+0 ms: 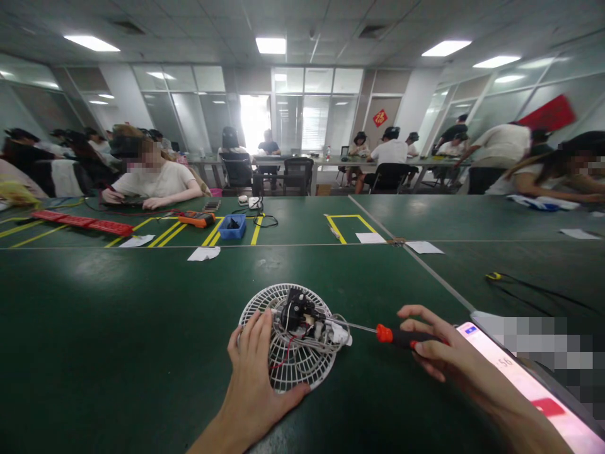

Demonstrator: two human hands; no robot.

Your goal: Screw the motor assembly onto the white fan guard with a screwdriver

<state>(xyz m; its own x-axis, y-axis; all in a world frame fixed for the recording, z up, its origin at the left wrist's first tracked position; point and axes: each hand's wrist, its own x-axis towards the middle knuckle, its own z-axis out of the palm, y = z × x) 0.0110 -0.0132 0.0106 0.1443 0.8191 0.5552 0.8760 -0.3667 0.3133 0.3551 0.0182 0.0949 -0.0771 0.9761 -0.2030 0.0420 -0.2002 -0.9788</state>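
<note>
A round white fan grille (283, 372) lies on the green table, with a black motor unit (296, 312) and wires on it. My left hand (258, 372) grips the grille's left and lower side, fingertips near the motor and thumb along the bottom rim. In my right hand (439, 347) is a screwdriver (401, 337) with a black and red handle, held lightly with some fingers lifted. Its long shaft points left, and the tip reaches the motor unit; exact contact there is too small to tell. Grey cable and a white plastic part (339, 334) rest at the grille's right side.
A lit phone (515, 384) lies beside my right forearm. Farther back are a blue bin (232, 227), an orange multimeter (197, 219), red trays (82, 222), paper sheets (204, 253) and a yellow-ended cord (494, 276). A co-worker (163, 180) sits across the table.
</note>
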